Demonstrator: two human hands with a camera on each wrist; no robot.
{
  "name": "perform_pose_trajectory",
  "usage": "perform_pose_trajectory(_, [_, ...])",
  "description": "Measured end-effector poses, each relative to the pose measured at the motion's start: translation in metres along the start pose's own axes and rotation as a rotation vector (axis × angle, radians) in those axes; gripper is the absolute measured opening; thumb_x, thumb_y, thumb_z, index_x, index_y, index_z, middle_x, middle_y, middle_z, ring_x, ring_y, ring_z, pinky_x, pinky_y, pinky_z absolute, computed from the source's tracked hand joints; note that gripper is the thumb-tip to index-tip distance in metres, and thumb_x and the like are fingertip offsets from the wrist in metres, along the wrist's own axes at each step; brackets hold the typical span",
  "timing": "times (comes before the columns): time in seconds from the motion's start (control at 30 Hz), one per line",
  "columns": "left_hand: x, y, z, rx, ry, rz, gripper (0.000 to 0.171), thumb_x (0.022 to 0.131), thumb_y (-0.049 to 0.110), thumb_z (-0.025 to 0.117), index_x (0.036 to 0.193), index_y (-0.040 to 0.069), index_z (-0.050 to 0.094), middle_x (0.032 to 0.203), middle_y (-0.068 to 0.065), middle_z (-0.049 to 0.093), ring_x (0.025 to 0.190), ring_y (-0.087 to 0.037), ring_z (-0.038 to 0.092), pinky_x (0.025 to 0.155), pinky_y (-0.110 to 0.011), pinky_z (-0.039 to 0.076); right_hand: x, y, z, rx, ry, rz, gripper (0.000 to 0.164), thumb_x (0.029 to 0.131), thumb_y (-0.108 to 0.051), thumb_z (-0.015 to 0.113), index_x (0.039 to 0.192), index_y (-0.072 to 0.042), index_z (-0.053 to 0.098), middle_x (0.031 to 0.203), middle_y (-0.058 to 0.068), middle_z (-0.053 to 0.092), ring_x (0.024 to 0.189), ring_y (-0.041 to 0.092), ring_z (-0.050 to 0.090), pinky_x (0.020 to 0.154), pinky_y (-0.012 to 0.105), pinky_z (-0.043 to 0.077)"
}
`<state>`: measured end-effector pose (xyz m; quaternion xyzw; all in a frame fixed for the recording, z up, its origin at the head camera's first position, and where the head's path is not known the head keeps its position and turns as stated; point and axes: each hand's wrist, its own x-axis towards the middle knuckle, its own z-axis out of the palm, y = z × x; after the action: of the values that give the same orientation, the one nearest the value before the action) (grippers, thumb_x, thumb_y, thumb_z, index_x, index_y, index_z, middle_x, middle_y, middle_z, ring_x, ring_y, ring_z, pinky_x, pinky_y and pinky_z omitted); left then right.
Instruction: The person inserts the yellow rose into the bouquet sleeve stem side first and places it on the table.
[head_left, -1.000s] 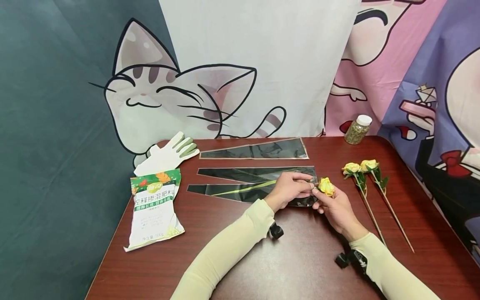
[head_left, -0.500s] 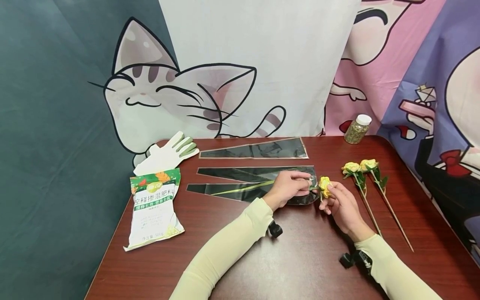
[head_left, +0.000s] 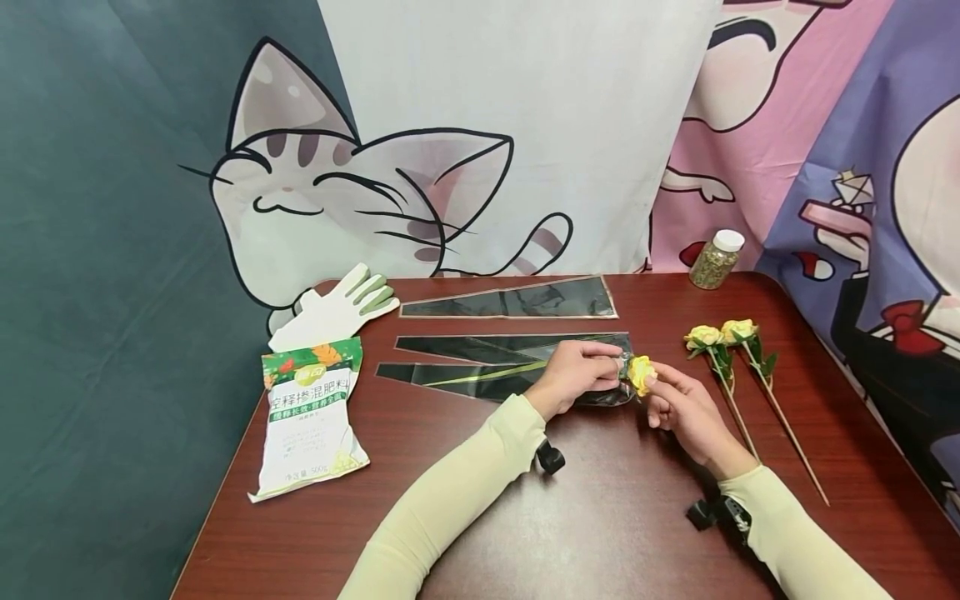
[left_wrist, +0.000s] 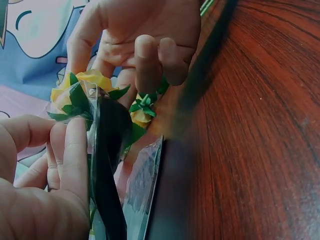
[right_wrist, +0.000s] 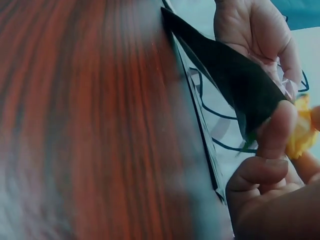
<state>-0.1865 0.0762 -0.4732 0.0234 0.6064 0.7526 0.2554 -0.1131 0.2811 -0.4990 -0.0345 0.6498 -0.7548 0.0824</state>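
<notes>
Right hand in close, and the yellow rose is pinched at its bloom by the fingertips, right at the wide end of the near dark sleeve. On the other side, the clear edge of that sleeve is gripped by the left hand. A green stem is seen through the film. Just beyond, a second dark sleeve is laid out, then a third sleeve near the back of the table. Over to the right, two yellow roses are laid side by side, with a white-capped jar placed behind them. Across on the left, a printed bag is laid, a white glove just at its upper end.
</notes>
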Motion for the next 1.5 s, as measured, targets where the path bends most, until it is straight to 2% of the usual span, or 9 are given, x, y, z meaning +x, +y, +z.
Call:
perform_pose_trajectory(0.13, [0.000,0.000,0.000,-0.018,-0.019,0.007,0.028,0.092,0.001,0.076,0.120,-0.002,0.079,0.099,-0.004,0.080,0.076,-0.013,0.076,0.076,-0.028,0.068,0.001,0.000,-0.002,-0.136,-0.032,0.013,0.031,0.113,-0.021,0.053,0.143,-0.021,0.059,0.063,-0.004,0.056,0.054,0.009,0.056,0.043,0.039,0.026])
perform_pose_trajectory(0.27, [0.001,-0.002,0.001,-0.027,-0.037,0.015,0.029,0.092,0.001,0.075,0.121,-0.004,0.077,0.098,-0.003,0.080,0.076,-0.011,0.075,0.075,-0.026,0.067,0.003,0.002,-0.003,-0.212,-0.063,0.031,0.037,0.114,-0.024,0.052,0.150,-0.015,0.051,0.070,-0.004,0.059,0.053,0.008,0.054,0.041,0.030,0.038])
perform_pose_trajectory(0.37, [0.002,-0.004,0.001,-0.029,-0.035,0.018,0.030,0.092,0.001,0.076,0.122,-0.005,0.076,0.097,-0.002,0.080,0.077,-0.010,0.075,0.075,-0.026,0.067,0.005,0.005,-0.003,-0.200,-0.085,0.030,0.030,0.114,-0.022,0.053,0.142,-0.014,0.049,0.084,-0.006,0.069,0.052,0.007,0.054,0.043,0.024,0.046])
perform_pose_trajectory(0.5, [0.002,-0.005,0.001,-0.026,-0.035,0.020,0.032,0.092,0.001,0.075,0.123,-0.005,0.076,0.098,-0.002,0.080,0.078,-0.009,0.075,0.075,-0.026,0.067,0.006,0.008,-0.004,-0.156,-0.105,0.001,0.015,0.113,-0.017,0.052,0.127,-0.016,0.046,0.095,-0.007,0.076,0.048,0.005,0.053,0.040,0.022,0.043])
perform_pose_trajectory(0.77, [0.002,-0.006,-0.001,-0.036,-0.045,0.021,0.032,0.092,0.001,0.075,0.123,-0.006,0.075,0.097,-0.003,0.080,0.075,-0.009,0.075,0.074,-0.024,0.067,0.009,0.012,-0.007,-0.138,-0.160,-0.047,0.016,0.114,-0.012,0.049,0.129,-0.015,0.046,0.099,0.000,0.081,0.042,0.005,0.044,0.031,0.036,0.026])
perform_pose_trajectory(0.87, [0.001,-0.006,-0.001,-0.028,-0.049,0.018,0.032,0.093,0.001,0.076,0.124,-0.006,0.075,0.096,-0.005,0.081,0.074,-0.009,0.075,0.074,-0.025,0.067,0.009,0.011,-0.008,-0.184,-0.155,-0.045,0.016,0.113,-0.011,0.052,0.128,-0.015,0.048,0.097,0.004,0.081,0.042,0.006,0.043,0.031,0.034,0.029])
perform_pose_trajectory(1.1, [0.000,-0.006,0.001,0.023,-0.020,0.030,0.030,0.092,0.001,0.076,0.122,-0.004,0.077,0.093,-0.005,0.081,0.068,-0.009,0.073,0.072,-0.026,0.067,0.008,0.007,-0.004,-0.275,-0.145,0.011,0.019,0.109,-0.009,0.059,0.124,-0.011,0.048,0.075,0.005,0.067,0.042,0.002,0.038,0.031,0.026,0.026])
perform_pose_trajectory(1.3, [-0.001,-0.006,0.003,0.050,-0.012,0.051,0.029,0.092,0.002,0.076,0.120,-0.005,0.077,0.088,-0.002,0.080,0.069,-0.007,0.072,0.068,-0.023,0.066,0.010,0.004,-0.003,-0.414,-0.132,-0.040,0.021,0.106,-0.006,0.063,0.123,-0.001,0.053,0.069,0.011,0.064,0.044,0.002,0.040,0.034,0.023,0.032])
perform_pose_trajectory(1.5, [-0.002,-0.007,0.003,0.070,-0.014,0.074,0.029,0.090,0.003,0.078,0.118,-0.004,0.078,0.089,-0.001,0.081,0.070,-0.006,0.072,0.066,-0.021,0.065,0.015,0.001,-0.001,-0.642,-0.102,-0.127,0.018,0.101,-0.009,0.073,0.118,-0.007,0.068,0.072,0.011,0.071,0.057,0.011,0.057,0.047,0.025,0.045])
